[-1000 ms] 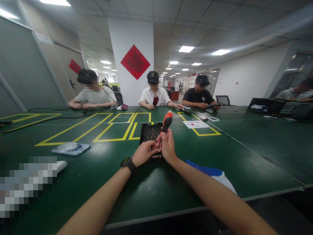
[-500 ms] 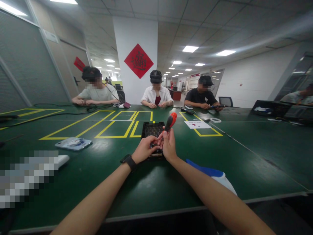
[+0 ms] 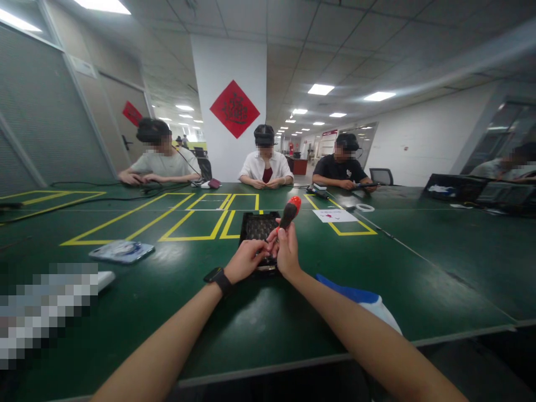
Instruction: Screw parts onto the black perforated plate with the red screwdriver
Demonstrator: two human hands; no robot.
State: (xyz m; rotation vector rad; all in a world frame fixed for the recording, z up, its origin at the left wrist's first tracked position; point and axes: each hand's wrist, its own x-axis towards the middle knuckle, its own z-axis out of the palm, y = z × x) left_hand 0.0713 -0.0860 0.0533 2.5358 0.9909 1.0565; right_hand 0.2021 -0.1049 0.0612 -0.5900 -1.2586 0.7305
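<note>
In my right hand [image 3: 288, 251] is a screwdriver [image 3: 290, 212] with a black and red handle; the handle's end points up and its tip is hidden. My left hand [image 3: 248, 258], with a dark watch on the wrist, has its fingers pinched together close to the right fingertips. Whatever those left fingers hold is too small to make out. Beneath both hands a black open case [image 3: 254, 228] with a pocketed inside lies on the green table. The hands cover part of its front.
To the left lies a phone [image 3: 121, 251]. A blue and white cloth-like item [image 3: 360, 296] is partly under my right forearm. A paper sheet [image 3: 337, 216] and a tape roll [image 3: 364, 207] sit farther right. Yellow tape lines [image 3: 167, 216] mark the table [image 3: 234, 340]. Several people sit across it.
The view has shifted slightly, so the whole scene sits a little lower and further left. My left fingers have moved a little at the right fingertips; the screwdriver stays in my right hand.
</note>
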